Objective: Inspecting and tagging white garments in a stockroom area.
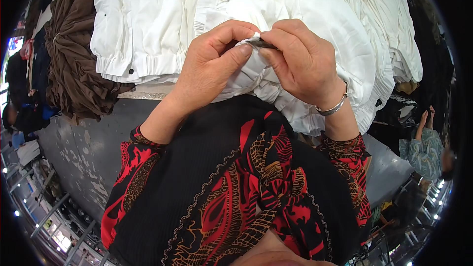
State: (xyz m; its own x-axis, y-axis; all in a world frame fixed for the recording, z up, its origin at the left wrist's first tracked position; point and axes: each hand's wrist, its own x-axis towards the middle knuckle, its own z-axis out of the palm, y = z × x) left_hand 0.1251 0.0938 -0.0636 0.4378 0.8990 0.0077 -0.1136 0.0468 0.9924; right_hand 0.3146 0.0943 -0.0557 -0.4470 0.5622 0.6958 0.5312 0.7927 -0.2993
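Observation:
Fingers and thumb of my left hand [210, 59] pinch a small fold of a white cloth garment [245, 75]. My right hand [306, 55] grips a small dark metal tool [263, 43], perhaps thread snips; most of it is hidden inside the fingers. Its visible end meets the pinched cloth between both hands. The garment hangs over the table's near edge towards my lap, and gathered, elastic-looking edging shows at its lower right. Beside my left hand lies a pile of white garments [144, 26] with gathered hems and a dark button [131, 71].
Brown bunched cloth [74, 44] hangs at the left end of the table [144, 91]. More white garments [377, 14] are heaped at the right. Grey worn floor [85, 155] shows below. One person [425, 151] is at the far right, another [22, 144] at the far left.

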